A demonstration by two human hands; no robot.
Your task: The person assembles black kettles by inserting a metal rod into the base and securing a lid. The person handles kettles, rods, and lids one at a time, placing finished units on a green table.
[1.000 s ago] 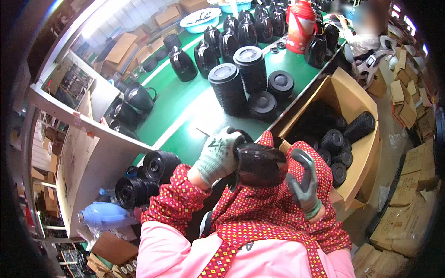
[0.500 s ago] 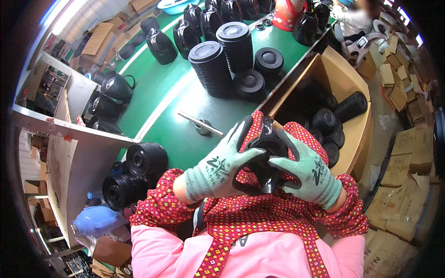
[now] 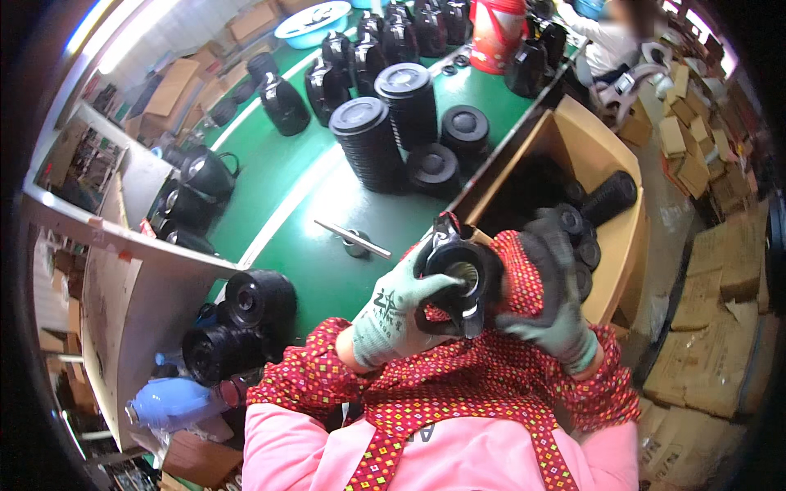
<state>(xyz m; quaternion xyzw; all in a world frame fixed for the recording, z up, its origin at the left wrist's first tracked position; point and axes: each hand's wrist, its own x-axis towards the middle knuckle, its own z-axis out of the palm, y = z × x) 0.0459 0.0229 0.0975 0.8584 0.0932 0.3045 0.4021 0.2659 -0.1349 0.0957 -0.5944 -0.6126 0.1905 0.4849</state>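
In my gloved left hand (image 3: 397,309) is a glossy black plastic jug (image 3: 483,274), gripped round its left side over my lap. Its round opening faces up and shows a pale ribbed ring inside. My gloved right hand (image 3: 557,295) is off the jug, just to its right, fingers stretched out and blurred by motion. On the green table (image 3: 307,266) beyond my left hand lies a metal rod (image 3: 354,239) across a small black round part (image 3: 358,243).
Stacks of black lids (image 3: 370,151) stand on the table, with several black jugs (image 3: 282,105) and a red bucket (image 3: 497,37) behind. An open cardboard box (image 3: 626,245) of black parts is at my right. More black round parts (image 3: 260,299) lie at left. A person (image 3: 610,41) sits far right.
My right hand has come off the jug and moved to the right. The jug's opening now shows, still in my left hand. The whole view has shifted slightly.
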